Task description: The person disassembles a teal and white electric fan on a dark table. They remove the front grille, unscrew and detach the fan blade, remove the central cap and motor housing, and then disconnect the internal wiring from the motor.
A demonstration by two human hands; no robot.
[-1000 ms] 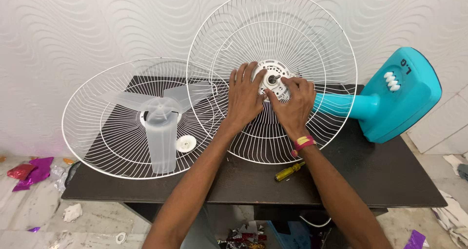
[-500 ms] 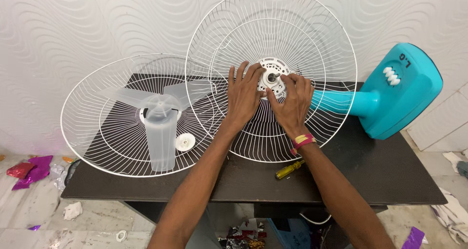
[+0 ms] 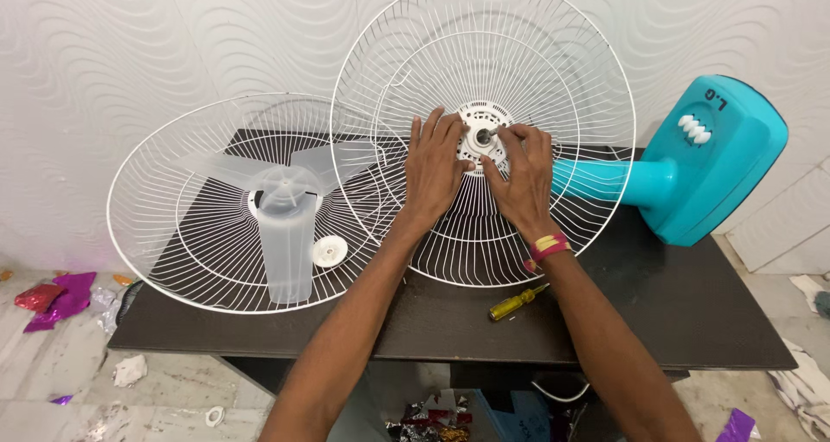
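At the left of the frame, a white wire front guard [image 3: 164,226] is lying on the dark table [image 3: 674,312], dished side up. A translucent fan blade [image 3: 281,217] is resting inside it, and a small white round cap [image 3: 329,252] is sitting just beside the blade on the wires.

At centre frame, the rear wire guard [image 3: 484,53] is standing tilted against the patterned wall. The left hand [image 3: 434,169] is lying flat on its wires, fingers spread and not clamped on anything, fingertips touching the white motor hub [image 3: 481,136]. The right hand [image 3: 520,176] is pressing against the hub from the right, its fingertips together at the metal shaft [image 3: 487,134].

Below the guard, a yellow-handled screwdriver [image 3: 515,302] is lying on the table. At the right of the frame, the teal fan base [image 3: 718,165] is lying on its side.
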